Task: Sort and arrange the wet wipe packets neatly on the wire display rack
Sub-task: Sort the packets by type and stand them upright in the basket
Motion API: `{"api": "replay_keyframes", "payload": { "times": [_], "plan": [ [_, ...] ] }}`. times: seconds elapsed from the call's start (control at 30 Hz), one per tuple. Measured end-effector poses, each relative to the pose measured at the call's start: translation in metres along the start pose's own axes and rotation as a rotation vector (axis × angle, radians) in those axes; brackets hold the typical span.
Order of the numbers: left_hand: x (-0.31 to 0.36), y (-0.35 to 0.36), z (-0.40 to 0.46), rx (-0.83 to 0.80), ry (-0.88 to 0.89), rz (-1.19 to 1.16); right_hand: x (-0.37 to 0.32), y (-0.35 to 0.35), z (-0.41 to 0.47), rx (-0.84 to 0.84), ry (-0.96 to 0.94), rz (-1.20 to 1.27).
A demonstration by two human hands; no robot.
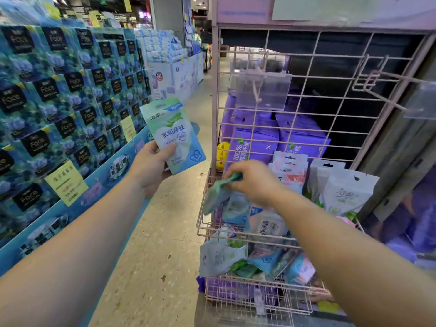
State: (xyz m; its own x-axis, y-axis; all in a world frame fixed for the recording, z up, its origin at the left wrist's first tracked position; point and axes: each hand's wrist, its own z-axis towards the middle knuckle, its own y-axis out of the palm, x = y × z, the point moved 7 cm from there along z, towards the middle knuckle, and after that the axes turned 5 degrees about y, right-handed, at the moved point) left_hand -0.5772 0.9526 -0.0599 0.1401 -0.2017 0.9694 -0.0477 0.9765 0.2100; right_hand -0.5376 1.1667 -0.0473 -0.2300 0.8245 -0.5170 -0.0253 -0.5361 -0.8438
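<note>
My left hand [151, 165] holds up a green-and-blue wet wipe packet [172, 131] left of the pink wire rack [306, 114], its printed face towards me. My right hand [254, 182] is over the rack's upper basket [203, 223], fingers pinched on the top of a second teal packet [215, 197] that hangs tilted at the basket's left edge. Several loose packets [264, 223] lie jumbled in the baskets. White packets [342, 190] and pink-white packets [289, 168] stand upright at the basket's back right.
Purple tissue packs [254, 140] sit behind the wire grid. Empty hooks with clear price tags [262, 90] jut from the rack. A tall wall of blue boxed goods [59, 102] lines the left side of the speckled aisle floor [151, 256].
</note>
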Motion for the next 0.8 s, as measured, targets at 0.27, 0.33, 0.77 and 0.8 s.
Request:
{"api": "replay_keyframes", "payload": {
  "times": [0.27,0.33,0.77,0.8],
  "plan": [
    [-0.003,0.011,-0.014,-0.271,-0.110,-0.093,0.016,-0.027,0.011,0.098,0.162,0.235],
    [-0.014,0.019,-0.022,-0.349,-0.155,-0.030,0.011,-0.027,0.015,0.105,0.135,0.243],
    [-0.030,0.035,-0.029,-0.654,-0.132,-0.011,-0.009,-0.034,0.028,0.269,0.028,0.382],
    [-0.031,0.038,-0.028,-0.640,-0.124,0.016,-0.015,-0.038,0.030,0.292,-0.011,0.431]
  ]
}}
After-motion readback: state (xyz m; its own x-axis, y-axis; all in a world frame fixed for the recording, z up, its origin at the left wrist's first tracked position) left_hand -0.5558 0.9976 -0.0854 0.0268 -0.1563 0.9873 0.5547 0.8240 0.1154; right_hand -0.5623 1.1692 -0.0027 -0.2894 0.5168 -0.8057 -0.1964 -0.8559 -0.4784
